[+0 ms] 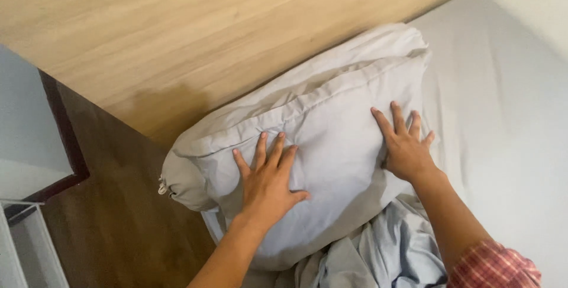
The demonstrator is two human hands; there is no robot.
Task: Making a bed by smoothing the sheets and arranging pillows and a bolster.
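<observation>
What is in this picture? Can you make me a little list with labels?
Place: a bed against a wooden headboard
Main thing: a pale grey pillow
Left hand: flat on the pillow, fingers spread
Right hand: flat on the pillow, fingers spread
Below the pillow: a crumpled light blue sheet
Beside the bed: brown floor
Sleeve: red checked, on the right arm

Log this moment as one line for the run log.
left hand: flat on pale grey fabric pillow | right hand: flat on pillow | pillow: against light wooden headboard | crumpled blue-grey sheet: below pillow
</observation>
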